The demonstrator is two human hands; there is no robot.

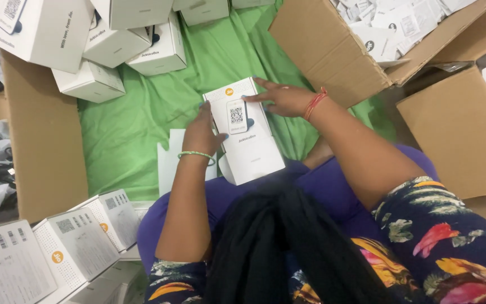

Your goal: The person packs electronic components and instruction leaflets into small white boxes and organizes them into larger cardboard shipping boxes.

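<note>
A white rectangular box (248, 143) with a printed device picture on its lid lies in front of me over the green cloth (136, 124). My left hand (202, 132), with a green bangle at the wrist, grips the box's left edge. My right hand (282, 100), with a red thread at the wrist, lies across the box's far right corner with fingers spread on the lid. A flat white sheet (170, 157) pokes out from under my left forearm.
Several white boxes (113, 45) are stacked at the far left, and more (68, 247) stand at the near left. A brown carton (333, 50) of white leaflets sits far right, another carton (462, 135) to the right, and cardboard (46, 141) lies on the left.
</note>
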